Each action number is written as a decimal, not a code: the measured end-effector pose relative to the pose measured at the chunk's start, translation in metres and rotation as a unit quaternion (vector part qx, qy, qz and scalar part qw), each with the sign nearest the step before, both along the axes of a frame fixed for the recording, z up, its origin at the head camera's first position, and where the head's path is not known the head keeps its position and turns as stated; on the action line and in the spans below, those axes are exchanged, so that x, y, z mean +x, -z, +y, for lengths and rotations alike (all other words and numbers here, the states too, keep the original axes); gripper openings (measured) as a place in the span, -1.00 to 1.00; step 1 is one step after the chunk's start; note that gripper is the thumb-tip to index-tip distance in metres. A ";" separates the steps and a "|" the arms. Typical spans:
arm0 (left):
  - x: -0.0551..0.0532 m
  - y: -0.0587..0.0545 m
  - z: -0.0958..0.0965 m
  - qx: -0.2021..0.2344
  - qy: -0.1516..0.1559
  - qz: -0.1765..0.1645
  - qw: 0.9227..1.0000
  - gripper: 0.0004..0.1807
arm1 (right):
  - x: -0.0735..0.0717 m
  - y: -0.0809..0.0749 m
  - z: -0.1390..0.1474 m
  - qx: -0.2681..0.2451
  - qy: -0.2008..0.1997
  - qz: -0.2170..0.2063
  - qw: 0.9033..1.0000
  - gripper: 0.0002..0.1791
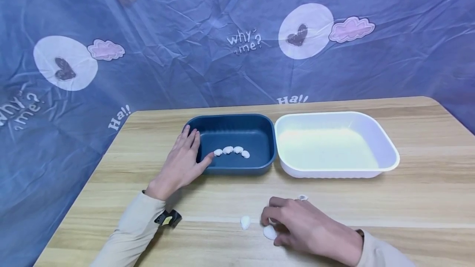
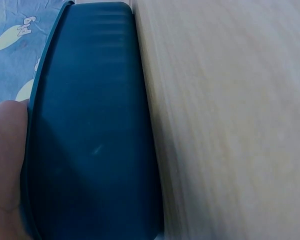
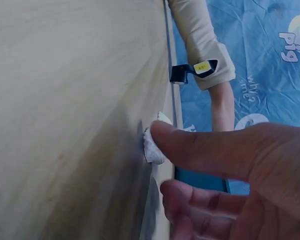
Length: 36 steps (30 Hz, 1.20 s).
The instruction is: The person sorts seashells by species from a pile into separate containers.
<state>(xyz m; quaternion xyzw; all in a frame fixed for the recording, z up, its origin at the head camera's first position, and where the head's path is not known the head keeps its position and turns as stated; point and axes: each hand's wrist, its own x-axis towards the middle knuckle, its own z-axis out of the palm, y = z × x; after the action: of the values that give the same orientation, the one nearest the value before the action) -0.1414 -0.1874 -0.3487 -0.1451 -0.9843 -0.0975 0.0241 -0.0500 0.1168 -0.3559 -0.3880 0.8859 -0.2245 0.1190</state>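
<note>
My left hand (image 1: pixel 183 158) rests on the left end of the dark blue tray (image 1: pixel 237 171), fingers spread over its rim and thumb reaching across the front rim. Inside that tray several small white seashells (image 1: pixel 228 150) lie in a curved row close to the thumb tip. My right hand (image 1: pixel 297 223) is low over the tabletop, thumb and bent fingers apart around a white seashell (image 1: pixel 269 232). In the right wrist view the thumb tip overlaps this seashell (image 3: pixel 152 151), with a gap to the fingers below.
Another seashell (image 1: pixel 245 222) lies left of the right hand, and one more (image 1: pixel 303 197) shows just behind it. A white tray (image 1: pixel 337 174) stands against the blue one's right side. The wooden table (image 1: pixel 215 234) meets a printed blue cloth (image 1: pixel 208 65) at the back.
</note>
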 end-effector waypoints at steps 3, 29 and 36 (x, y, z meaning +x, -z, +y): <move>0.000 0.000 0.000 0.001 0.001 0.000 1.000 -0.10 | -0.001 0.001 0.001 -0.010 -0.019 -0.008 1.000 -0.67; -0.002 0.001 0.000 -0.002 0.007 0.000 1.000 -0.07 | 0.000 0.005 -0.006 -0.033 -0.087 0.127 0.987 -0.90; -0.002 0.000 -0.003 -0.003 0.006 0.001 1.000 -0.05 | -0.008 -0.012 -0.008 -0.052 -0.079 0.163 0.982 -0.85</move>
<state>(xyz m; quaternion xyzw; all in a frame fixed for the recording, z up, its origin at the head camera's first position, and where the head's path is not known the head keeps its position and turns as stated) -0.1430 -0.1902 -0.3485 -0.1511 -0.9837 -0.0940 0.0243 -0.0578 0.1090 -0.3437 -0.4940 0.8470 -0.1939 -0.0304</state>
